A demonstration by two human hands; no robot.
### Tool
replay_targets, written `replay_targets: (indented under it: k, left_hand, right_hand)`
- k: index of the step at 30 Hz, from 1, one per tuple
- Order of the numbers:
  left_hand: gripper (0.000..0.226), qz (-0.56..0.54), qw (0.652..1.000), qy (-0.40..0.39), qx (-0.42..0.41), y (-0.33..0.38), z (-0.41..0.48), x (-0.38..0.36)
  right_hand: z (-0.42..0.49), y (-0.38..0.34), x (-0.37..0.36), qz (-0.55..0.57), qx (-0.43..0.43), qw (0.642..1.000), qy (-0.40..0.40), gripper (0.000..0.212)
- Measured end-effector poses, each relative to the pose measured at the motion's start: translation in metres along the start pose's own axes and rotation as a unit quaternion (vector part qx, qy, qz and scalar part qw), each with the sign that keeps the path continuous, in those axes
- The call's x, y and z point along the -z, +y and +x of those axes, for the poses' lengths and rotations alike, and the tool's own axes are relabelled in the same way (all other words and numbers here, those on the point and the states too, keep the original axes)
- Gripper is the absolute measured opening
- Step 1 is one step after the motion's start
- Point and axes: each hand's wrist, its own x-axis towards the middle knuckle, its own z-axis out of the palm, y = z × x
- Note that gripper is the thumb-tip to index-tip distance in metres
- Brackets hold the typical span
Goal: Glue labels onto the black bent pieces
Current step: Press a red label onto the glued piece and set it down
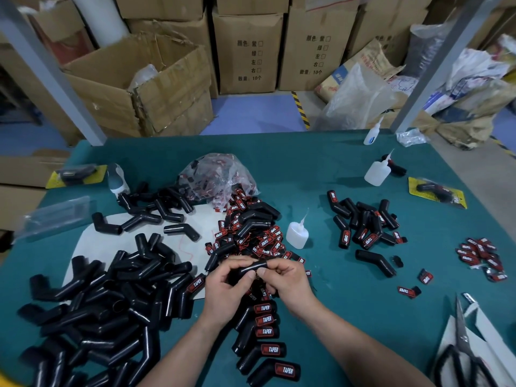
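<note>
Left hand point(226, 283): fingers curled round black bent piece point(247, 268), held just above counter point(349, 289), front centre. Right hand point(289, 280): fingers pinched piece's right end, thumb on top. Label under thumb: could not tell.

Judgement: seat label square, press flat until glue grabbed, keep skin off wet glue.

Around:
- unlabelled pile point(97, 303) at left
- loose labels point(262, 241) behind hands, crowding work spot
- finished pieces point(269, 331) between forearms
- glue bottle point(297, 233) right of labels
- scissors point(460, 344) far right
</note>
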Motion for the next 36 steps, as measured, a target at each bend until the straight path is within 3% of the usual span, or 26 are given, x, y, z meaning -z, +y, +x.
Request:
replay_targets:
  k: [3,7,12,18,21,24,36]
  left_hand:
    - [0.021,-0.005,1.0,-0.006,0.0,0.0022,0.0004,0.0014]
    - [0.019,-0.001,1.0,-0.015,-0.005,0.0022,-0.0005,0.0031]
    - [0.02,0.01,1.0,-0.013,0.0,-0.001,-0.0001,0.0029]
    - [0.022,0.022,0.999,-0.023,-0.005,0.0009,0.0001,0.002]
    - [0.02,0.021,1.0,-0.004,0.008,0.0019,-0.0002,0.0011]
    - [0.017,0.018,0.999,0.019,0.042,-0.0025,0.0001,0.0019]
    - [0.03,0.051,0.999,-0.014,-0.011,0.0041,0.0003,-0.002]
  right_hand:
    - [-0.0008,0.0008,-0.0001,-0.025,0.009,0.999,-0.019,0.02]
    - [0.0001,-0.0006,0.0014,-0.062,0.021,0.998,-0.014,0.043]
    - [-0.0027,-0.002,0.0006,-0.048,0.007,0.998,-0.029,0.031]
    - [-0.0026,-0.0025,0.0005,-0.052,-0.01,0.998,-0.039,0.045]
    - [-0.0016,-0.0032,-0.0003,-0.04,-0.019,0.998,-0.035,0.037]
    - [0.0015,-0.0058,0.0024,-0.024,-0.029,0.999,-0.018,0.011]
    - [0.0056,-0.0022,0.0012,0.06,-0.054,0.996,0.035,0.018]
